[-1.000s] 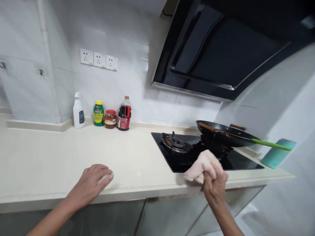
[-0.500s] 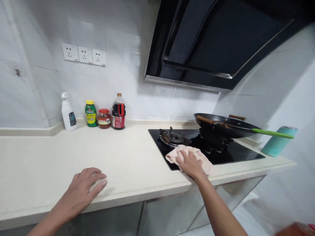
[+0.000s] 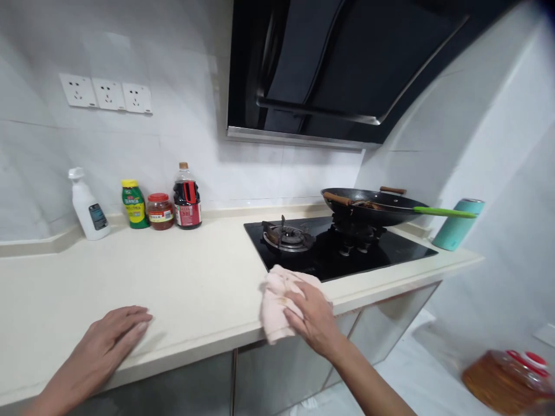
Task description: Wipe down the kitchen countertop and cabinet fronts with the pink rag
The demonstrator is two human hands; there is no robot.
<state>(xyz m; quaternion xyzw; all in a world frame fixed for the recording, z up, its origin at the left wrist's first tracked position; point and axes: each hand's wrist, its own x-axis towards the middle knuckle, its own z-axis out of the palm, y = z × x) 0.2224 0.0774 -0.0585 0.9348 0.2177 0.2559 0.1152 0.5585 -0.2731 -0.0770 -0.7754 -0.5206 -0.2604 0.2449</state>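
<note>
My right hand point(image 3: 310, 318) is on a pale pink cloth point(image 3: 277, 300), its fingers curved over it at the counter's front edge. One corner of the cloth hangs over that edge, and its upper side meets the front of the black glass gas stove point(image 3: 321, 260). Off to the left, my left hand point(image 3: 113, 338) holds nothing; its fingers are stretched forward close above the cream countertop point(image 3: 186, 277). Whether its fingertips touch the surface I cannot tell.
A wok point(image 3: 377, 211) with a green-handled utensil point(image 3: 446, 212) sits on the right burner. A teal tumbler point(image 3: 458, 225) stands beyond it. Along the wall are a white spray bottle point(image 3: 90, 208), a green bottle point(image 3: 135, 205), a red-lidded jar point(image 3: 160, 212) and a dark sauce bottle point(image 3: 188, 199).
My right hand has drawn the cloth off the stove, left and toward me, to the counter's front edge. The view has swung right, and a red-lidded container on the floor shows more fully.
</note>
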